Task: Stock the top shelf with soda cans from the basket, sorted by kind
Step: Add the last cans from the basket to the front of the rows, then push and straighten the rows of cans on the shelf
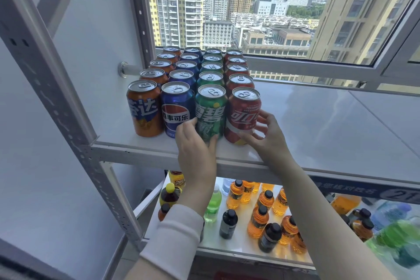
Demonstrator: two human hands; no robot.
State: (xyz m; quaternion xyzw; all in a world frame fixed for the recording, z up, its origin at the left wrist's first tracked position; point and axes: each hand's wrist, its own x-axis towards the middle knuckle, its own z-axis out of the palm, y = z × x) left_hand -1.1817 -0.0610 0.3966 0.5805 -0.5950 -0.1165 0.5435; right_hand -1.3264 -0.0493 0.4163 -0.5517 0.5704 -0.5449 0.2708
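Note:
On the white top shelf (318, 125) stand rows of cans sorted by colour, from left to right orange, blue, green and red. At the front are an orange can (143, 109), a blue can (176, 107), a green can (210, 109) and a red can (243, 113). My left hand (195, 145) grips the lower part of the front green can, thumb on its right side. My right hand (266, 134) holds the front red can, fingers curled round its right side and thumb under its front. No basket shows.
A grey perforated steel upright (56, 102) frames the shelf's left side. Behind the cans is a window with a grey frame (318, 70). The lower shelf (227, 243) carries several orange, green and dark bottles. The top shelf's right half is bare.

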